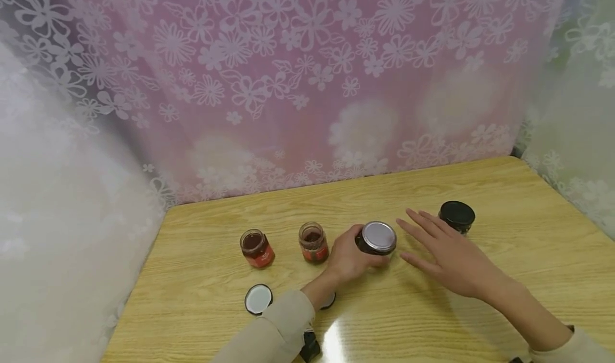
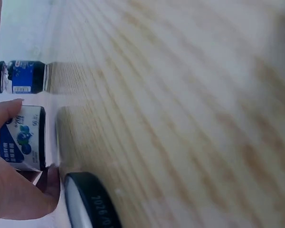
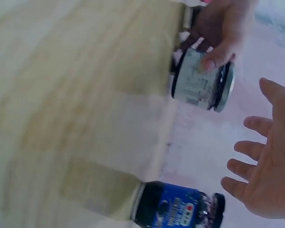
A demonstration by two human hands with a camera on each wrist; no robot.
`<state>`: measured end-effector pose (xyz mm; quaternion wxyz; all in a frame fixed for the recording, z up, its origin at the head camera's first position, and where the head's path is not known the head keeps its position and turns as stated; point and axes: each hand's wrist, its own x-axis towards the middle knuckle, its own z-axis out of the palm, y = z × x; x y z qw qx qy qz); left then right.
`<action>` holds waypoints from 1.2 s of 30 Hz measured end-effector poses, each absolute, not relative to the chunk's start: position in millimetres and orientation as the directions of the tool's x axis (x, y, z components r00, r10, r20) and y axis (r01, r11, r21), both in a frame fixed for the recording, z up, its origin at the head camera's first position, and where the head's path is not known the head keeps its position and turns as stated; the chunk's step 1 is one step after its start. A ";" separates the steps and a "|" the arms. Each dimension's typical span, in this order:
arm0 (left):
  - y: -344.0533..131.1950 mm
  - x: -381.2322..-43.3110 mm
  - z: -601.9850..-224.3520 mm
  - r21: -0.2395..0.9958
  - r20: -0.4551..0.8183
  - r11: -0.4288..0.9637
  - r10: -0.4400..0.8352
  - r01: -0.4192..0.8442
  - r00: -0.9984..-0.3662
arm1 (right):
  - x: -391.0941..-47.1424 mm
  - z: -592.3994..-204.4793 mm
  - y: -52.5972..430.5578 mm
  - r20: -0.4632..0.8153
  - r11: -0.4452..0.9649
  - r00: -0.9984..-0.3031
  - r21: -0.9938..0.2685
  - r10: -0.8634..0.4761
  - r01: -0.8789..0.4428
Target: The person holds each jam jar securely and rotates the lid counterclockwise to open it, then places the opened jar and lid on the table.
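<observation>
My left hand (image 1: pixel 347 260) grips a jar with a silver lid (image 1: pixel 379 237) around its side, thumb toward me. A pale label with blueberries shows on this jar (image 2: pixel 27 135) in the left wrist view. To its right my right hand (image 1: pixel 449 256) hovers with fingers straight and spread, holding nothing. Behind those fingers stands a black-lidded jar (image 1: pixel 457 213), partly hidden in the head view. Its blue label shows in the right wrist view, where the jar (image 3: pixel 173 206) is below the right hand (image 3: pixel 270 166), apart from it.
Two lidless jars with red labels, one at far left (image 1: pixel 258 250) and one beside my left hand (image 1: pixel 313 244), hold dark contents. A loose lid (image 1: pixel 258 299) lies in front of them. Another lid (image 1: pixel 329 301) is partly covered by my left forearm. A flowered curtain (image 1: pixel 307 96) hangs behind the table.
</observation>
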<state>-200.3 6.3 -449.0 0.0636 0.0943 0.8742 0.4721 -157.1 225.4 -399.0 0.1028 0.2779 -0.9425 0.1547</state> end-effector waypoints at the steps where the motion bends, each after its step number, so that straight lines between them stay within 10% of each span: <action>1: 6.2 -198.5 -447.3 0.842 -0.013 0.527 0.232 0.114 -0.973 | -156.0 -395.6 225.7 0.267 0.795 -0.835 -0.269 -0.480 -0.543; 20: -19.4 -157.5 -407.8 0.858 0.195 0.392 0.348 0.331 -0.917 | -134.1 -362.9 214.4 0.264 0.755 -0.867 -0.428 -0.422 -0.498; 36: -35.3 -143.4 -398.9 0.639 0.348 0.519 0.462 0.567 -0.816 | -122.1 -357.0 190.9 0.213 0.740 -0.864 -0.448 -0.457 -0.502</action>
